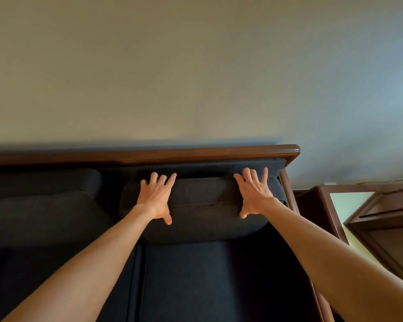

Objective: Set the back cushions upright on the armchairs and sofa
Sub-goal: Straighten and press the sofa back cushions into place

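Note:
A dark back cushion (203,205) stands against the backrest at the right end of a dark sofa with a brown wooden frame (172,154). My left hand (155,197) lies flat on its upper left part, fingers spread over the top edge. On its upper right part rests my right hand (254,194), fingers also spread. Both palms touch the cushion; neither grips it. Another dark back cushion (44,201) leans against the backrest to the left. The dark seat cushion (207,280) lies below.
A plain wall (196,77) rises behind the sofa. To the right stands a brown wooden side table (321,205) with a pale top, and a wooden piece (386,228) lies on it. The sofa's wooden right arm (289,189) runs along the cushion.

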`<control>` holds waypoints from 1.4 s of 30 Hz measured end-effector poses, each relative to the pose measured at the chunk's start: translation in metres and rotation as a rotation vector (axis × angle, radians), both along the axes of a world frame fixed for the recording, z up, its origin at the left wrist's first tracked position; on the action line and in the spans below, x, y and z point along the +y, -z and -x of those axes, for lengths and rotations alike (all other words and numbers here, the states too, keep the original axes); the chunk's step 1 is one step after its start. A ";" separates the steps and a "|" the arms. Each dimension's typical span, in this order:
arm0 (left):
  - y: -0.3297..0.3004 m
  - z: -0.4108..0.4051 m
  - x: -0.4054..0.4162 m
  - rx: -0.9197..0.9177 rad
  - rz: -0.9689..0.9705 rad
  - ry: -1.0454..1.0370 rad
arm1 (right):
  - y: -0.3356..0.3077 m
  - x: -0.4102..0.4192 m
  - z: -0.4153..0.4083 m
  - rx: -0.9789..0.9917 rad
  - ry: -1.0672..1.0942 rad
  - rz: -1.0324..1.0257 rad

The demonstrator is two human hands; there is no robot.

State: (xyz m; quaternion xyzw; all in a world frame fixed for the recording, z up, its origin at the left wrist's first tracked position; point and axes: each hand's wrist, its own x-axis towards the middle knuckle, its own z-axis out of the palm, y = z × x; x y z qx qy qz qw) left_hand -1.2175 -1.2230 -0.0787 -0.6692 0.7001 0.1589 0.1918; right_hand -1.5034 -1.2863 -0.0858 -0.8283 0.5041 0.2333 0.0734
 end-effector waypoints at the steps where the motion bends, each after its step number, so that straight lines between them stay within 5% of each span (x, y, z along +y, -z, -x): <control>1: 0.001 0.002 0.004 0.001 0.009 0.001 | 0.003 0.002 0.002 -0.024 0.006 -0.020; 27: 0.009 0.052 -0.002 0.068 0.215 -0.031 | 0.018 0.022 0.069 -0.231 0.162 0.158; 42: 0.016 0.058 0.020 0.102 0.230 -0.092 | 0.023 0.018 0.067 -0.162 0.151 0.127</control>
